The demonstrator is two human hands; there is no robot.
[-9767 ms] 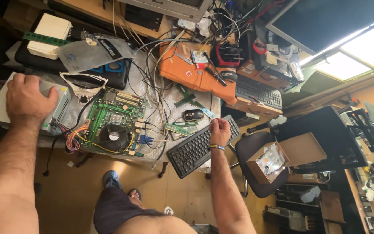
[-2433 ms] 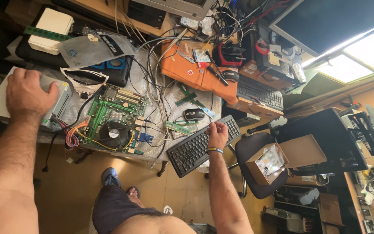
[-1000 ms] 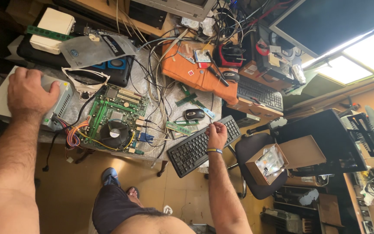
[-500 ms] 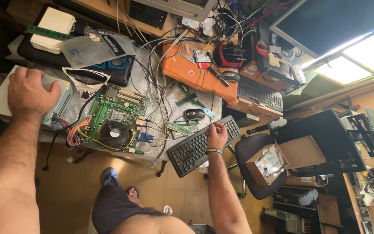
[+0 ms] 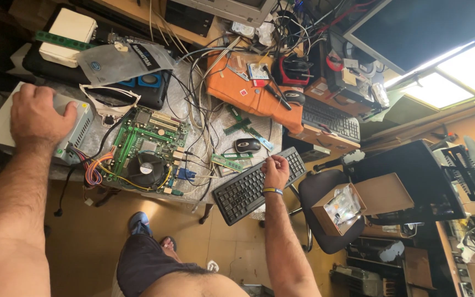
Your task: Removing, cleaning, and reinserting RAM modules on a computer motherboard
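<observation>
Left hand spread flat, palm down on top of grey power supply box at bench's 9 o'clock edge; grips nothing. Green motherboard with black fan lies just beside the box at its 3 o'clock, coloured wires between them. Right hand loosely curled over upper edge of black keyboard; whether fingertips touch keys, cannot tell. Black mouse near, at the hand's 11 o'clock.

Around you stood a cluttered worktable on a tan floor, a black swivel chair bearing an open cardboard box, a dark monitor, and bright skylight panes admitting daylight.
</observation>
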